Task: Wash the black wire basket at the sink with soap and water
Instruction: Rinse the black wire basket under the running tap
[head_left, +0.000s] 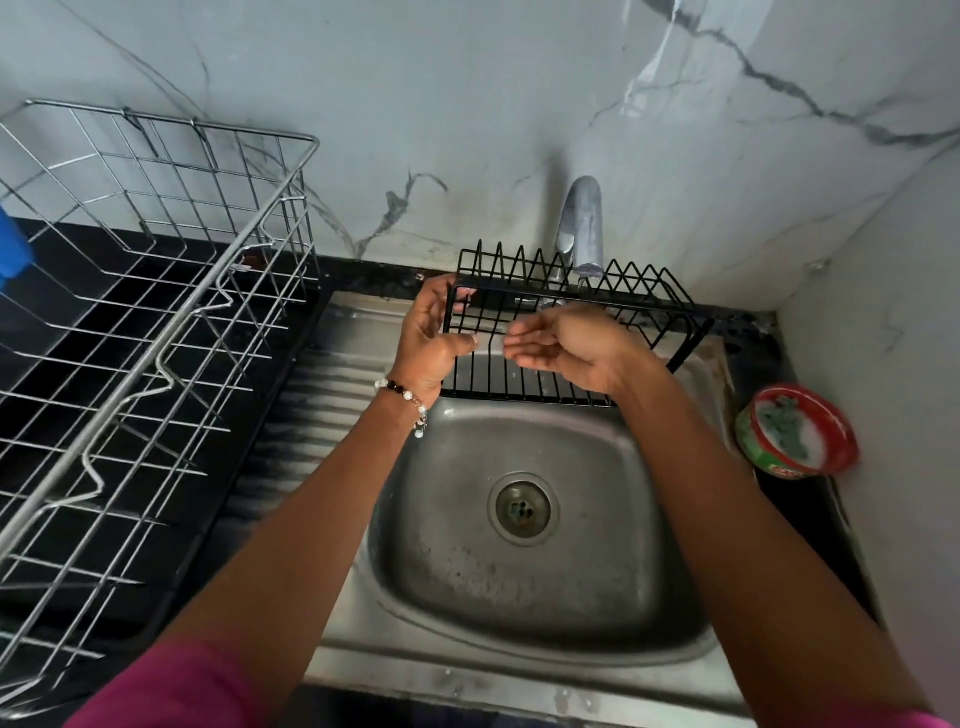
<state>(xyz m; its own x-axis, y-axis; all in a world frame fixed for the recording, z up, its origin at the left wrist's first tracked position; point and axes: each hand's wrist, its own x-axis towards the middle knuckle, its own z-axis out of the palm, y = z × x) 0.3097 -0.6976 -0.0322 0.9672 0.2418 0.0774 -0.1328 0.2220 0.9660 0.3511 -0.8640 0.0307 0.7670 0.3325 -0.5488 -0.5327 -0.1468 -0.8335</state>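
The black wire basket is held over the back half of the steel sink, directly beneath the tap. My left hand grips the basket's left end, thumb and fingers around the wire frame. My right hand lies over the basket's middle with the palm turned up and fingers spread, holding nothing. No running water is visible at the spout. A red round soap tub with a green scrubber in it stands to the right of the sink.
A large silver wire dish rack fills the black counter on the left. A blue object shows at the far left edge. The marble wall rises close behind the tap, and a side wall closes in on the right.
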